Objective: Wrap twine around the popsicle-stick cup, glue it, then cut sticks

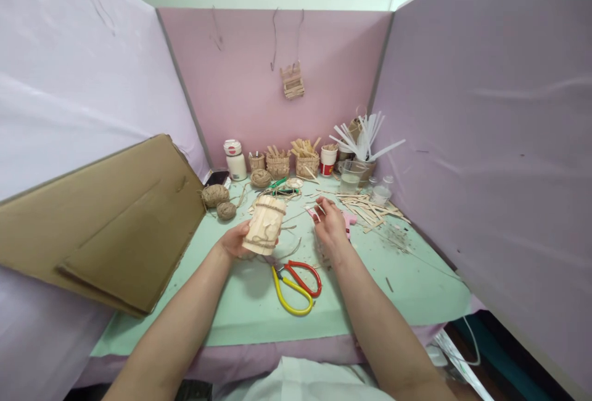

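Note:
My left hand is closed around a small barrel-shaped cup of pale wooden sticks, banded with twine near both ends. The cup is tilted above the table, and a curl of twine shows on its side. To its right is my right hand, its fingers loosely curved and apart. A pink glue gun shows beyond that hand, partly hidden by it; a pink-and-white tip appears by the fingertips. Scissors with one red and one yellow handle lie spread on the table below the cup.
Twine balls sit at left beside a leaning cardboard sheet. A white jar, stick-filled baskets and white glue sticks line the back. Loose wooden sticks lie at right. Fabric-covered panels enclose the green table.

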`<state>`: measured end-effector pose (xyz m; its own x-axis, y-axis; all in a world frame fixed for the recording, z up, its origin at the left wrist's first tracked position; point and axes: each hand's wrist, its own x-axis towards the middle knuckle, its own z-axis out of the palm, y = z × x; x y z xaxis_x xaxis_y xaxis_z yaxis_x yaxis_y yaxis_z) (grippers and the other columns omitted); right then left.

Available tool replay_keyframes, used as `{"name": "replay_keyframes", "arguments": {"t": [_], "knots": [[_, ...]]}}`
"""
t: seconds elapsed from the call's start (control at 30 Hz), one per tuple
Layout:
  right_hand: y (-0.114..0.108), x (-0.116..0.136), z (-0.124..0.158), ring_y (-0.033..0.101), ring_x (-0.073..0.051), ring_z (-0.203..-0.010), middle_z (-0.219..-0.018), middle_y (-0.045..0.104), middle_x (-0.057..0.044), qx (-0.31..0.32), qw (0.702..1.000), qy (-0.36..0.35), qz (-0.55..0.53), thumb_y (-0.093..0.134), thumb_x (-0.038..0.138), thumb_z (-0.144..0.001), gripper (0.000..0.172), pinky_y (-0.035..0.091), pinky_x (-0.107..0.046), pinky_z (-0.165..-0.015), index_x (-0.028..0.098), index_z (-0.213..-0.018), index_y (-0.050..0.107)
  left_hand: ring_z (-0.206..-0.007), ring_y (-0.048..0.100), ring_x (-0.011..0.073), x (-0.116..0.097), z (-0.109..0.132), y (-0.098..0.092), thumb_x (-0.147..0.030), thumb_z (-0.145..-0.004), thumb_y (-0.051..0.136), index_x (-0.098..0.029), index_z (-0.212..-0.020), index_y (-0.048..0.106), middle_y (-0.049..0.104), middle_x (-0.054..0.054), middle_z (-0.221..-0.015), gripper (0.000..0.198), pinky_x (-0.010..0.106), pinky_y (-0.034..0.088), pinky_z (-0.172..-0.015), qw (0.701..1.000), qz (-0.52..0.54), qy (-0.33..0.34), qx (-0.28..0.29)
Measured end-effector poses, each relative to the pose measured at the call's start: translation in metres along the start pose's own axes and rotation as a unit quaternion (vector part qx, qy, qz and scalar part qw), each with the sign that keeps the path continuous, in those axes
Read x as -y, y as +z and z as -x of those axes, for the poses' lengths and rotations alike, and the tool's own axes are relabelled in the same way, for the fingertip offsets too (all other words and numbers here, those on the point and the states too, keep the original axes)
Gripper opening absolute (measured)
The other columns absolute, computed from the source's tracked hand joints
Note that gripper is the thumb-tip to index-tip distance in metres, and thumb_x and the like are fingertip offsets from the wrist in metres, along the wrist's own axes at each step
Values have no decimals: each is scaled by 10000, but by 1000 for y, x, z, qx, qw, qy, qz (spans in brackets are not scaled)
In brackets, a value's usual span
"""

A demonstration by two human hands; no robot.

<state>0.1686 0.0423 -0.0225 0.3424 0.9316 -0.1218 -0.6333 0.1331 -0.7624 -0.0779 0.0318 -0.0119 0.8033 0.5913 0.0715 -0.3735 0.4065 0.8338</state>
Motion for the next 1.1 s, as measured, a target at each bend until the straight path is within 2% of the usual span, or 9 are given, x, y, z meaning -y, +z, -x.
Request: {"name": "replay_keyframes", "arguments": {"t": [0.17, 0.4, 0.5, 0.6, 0.7, 0.8, 0.93, 1.0, 1.1], "knots": [[-3, 7, -1, 580, -93, -714, -926, 692, 43, -36, 998, -41, -20, 630, 350, -729, 135, 401, -221, -610, 271, -836, 653, -955, 639, 284, -8, 7, -5, -401, -581, 740, -115, -1195, 547, 656, 164, -1077, 704, 398, 487, -843, 999, -38, 19, -17], [4, 16, 7, 570, -83, -618, -711, 654, 31, 14, 995, -80, -51, 736, 356, -661, 242, 467, -222, -619, 223, -852, 671, -1046, 605, 292, -12, 7, -10, -409, -617, 722, -133, -1191, 553, 662, 148, -1081, 659, 419, 435, -928, 997, -37, 44, -58], [4, 20, 8, 561, -69, -606, -686, 643, 55, 20, 993, -98, -56, 760, 330, -634, 258, 442, -191, -580, 235, -846, 647, -993, 628, 259, -14, 0, -11, -320, -660, 709, -115, -1144, 577, 681, 128, -1037, 542, 382, 443, -914, 990, -39, 47, -126], [3, 21, 9, 535, -56, -583, -678, 634, 70, 29, 992, -111, -51, 759, 339, -633, 234, 405, -172, -546, 236, -786, 614, -938, 640, 221, -17, -7, -9, -215, -682, 689, -128, -1089, 589, 689, 97, -1013, 428, 328, 471, -841, 970, -45, 96, -221], [6, 20, 13, 529, -59, -605, -686, 625, 69, 57, 991, -117, -30, 750, 356, -639, 217, 400, -177, -569, 227, -734, 602, -934, 634, 211, -19, -12, -5, -164, -672, 685, -152, -1078, 584, 692, 75, -996, 419, 296, 484, -777, 948, -48, 139, -284], [11, 17, 23, 504, -65, -603, -685, 614, 68, 110, 987, -112, 14, 754, 336, -638, 188, 393, -187, -580, 223, -716, 626, -920, 634, 200, -19, -15, -1, -163, -658, 700, -157, -1066, 584, 693, 70, -978, 424, 277, 485, -762, 938, -40, 160, -305], [19, 18, 49, 463, -83, -539, -599, 585, 51, 228, 967, -69, 94, 787, 273, -590, 157, 380, -215, -538, 200, -662, 668, -861, 634, 157, -15, -20, 4, -196, -635, 748, -157, -1026, 581, 688, 55, -957, 426, 257, 479, -781, 929, -31, 195, -313], [25, 24, 65, 475, -98, -543, -584, 590, 37, 303, 941, -39, 142, 783, 264, -599, 137, 387, -229, -538, 195, -646, 675, -825, 629, 139, -13, -22, 7, -217, -627, 767, -165, -1005, 572, 681, 38, -934, 429, 264, 476, -786, 922, -35, 212, -323], [36, 35, 88, 508, -115, -591, -630, 612, 28, 429, 876, 5, 220, 722, 313, -687, 115, 411, -243, -580, 210, -702, 675, -820, 624, 152, -9, -23, 11, -266, -653, 763, -183, -1012, 552, 666, 33, -931, 425, 338, 482, -813, 917, -48, 216, -332]]}}
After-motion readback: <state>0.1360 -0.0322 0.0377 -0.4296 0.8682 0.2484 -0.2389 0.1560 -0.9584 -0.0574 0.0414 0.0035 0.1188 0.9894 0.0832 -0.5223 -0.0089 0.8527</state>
